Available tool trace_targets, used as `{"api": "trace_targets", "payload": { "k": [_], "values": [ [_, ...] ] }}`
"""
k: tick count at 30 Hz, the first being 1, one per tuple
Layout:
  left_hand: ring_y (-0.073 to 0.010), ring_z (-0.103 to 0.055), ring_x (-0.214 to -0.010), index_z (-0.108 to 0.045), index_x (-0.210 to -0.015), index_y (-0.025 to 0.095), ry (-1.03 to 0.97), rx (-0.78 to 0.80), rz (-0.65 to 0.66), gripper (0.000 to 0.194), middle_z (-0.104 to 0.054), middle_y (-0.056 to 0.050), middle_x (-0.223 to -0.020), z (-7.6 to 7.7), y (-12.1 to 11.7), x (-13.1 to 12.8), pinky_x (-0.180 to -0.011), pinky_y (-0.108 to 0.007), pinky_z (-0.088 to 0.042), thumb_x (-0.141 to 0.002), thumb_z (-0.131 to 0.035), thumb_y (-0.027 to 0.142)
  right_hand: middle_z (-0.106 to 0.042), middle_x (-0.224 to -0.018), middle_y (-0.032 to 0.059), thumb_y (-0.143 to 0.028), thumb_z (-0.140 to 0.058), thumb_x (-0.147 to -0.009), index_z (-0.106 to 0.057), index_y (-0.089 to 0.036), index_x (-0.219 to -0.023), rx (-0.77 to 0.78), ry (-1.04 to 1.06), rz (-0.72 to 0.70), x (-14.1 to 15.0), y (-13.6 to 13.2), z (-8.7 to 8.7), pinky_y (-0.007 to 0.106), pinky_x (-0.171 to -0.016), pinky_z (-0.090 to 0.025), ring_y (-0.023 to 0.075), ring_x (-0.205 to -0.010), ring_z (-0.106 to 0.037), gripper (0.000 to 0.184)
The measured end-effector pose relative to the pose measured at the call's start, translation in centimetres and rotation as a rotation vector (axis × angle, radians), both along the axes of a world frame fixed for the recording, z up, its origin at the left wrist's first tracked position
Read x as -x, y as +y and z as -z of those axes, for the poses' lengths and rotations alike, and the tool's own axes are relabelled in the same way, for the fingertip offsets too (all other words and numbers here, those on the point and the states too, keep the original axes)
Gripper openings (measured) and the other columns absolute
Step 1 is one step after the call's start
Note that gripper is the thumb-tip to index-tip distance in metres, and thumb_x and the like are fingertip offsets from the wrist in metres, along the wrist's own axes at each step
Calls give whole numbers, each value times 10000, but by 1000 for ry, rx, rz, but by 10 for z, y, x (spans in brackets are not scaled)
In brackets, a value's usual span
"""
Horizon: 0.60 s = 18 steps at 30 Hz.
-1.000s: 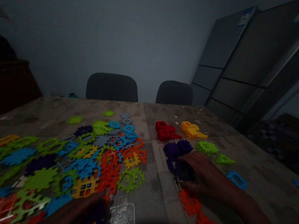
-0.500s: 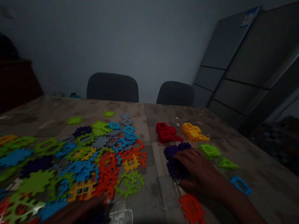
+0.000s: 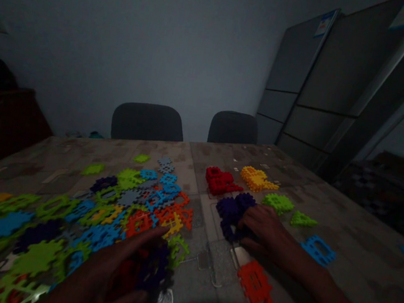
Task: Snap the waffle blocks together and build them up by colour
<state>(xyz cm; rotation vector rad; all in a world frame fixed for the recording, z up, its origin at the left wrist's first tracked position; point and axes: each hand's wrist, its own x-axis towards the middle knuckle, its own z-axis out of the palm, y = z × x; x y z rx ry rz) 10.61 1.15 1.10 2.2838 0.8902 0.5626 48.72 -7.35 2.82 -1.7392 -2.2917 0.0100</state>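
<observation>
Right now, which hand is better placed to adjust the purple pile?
Probably the right hand: it is at the purple pile, while the left hand, farther off, seems to hold a purple piece.

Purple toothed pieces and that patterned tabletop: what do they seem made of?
The purple pieces look like moulded plastic with a dull finish: even colour, regular teeth. The tabletop may be a printed vinyl cover or laminate, judging by its patchwork pattern and shiny near patch; dim light leaves that open.
</observation>
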Motion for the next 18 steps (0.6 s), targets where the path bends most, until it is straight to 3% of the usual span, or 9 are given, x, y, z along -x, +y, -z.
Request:
{"api": "trace_targets", "payload": {
  "k": [3, 6, 13, 18],
  "values": [
    [-335, -617, -1265, -532, -1453, 367, -67, 202, -45, 628, -619, -42, -1437, -14, 4, -24, -1034, -443, -540, -850, -703, 411, -641, -989, 53, -139, -698, -853, -615, -203, -954, -16, -6, -11, -2, 3, 6, 419, -880, -378, 249, -956, -562, 146],
    [-323, -605, -1267, -508, -1470, 331, -153, 301, -24, 673, -639, -64, -1400, -21, 7, -46, -1065, -480, -506, -820, -680, 322, -636, -1006, 51, -123, -715, -833, -607, -206, -973, -29, 28, -24, -2, 2, 7, 420, -879, -377, 253, -968, -563, 195],
    [-322, -600, -1238, -459, -1493, 326, -93, 122, 43, 776, -615, -91, -1413, -27, 19, -79, -1090, -531, -445, -757, -690, 238, -660, -1045, 52, -264, -681, -928, -597, -253, -1061, -163, 132, -28, -16, -15, -2, 436, -915, -396, 263, -1004, -601, 158],
    [-330, -592, -1237, -444, -1500, 313, -68, 38, 49, 808, -623, -101, -1389, -26, 26, -97, -1078, -534, -441, -742, -707, 215, -704, -972, 46, -277, -589, -974, -608, -258, -1020, -372, 130, 102, -37, -25, -15, 421, -839, -439, 260, -932, -648, 54]
  ]
}}
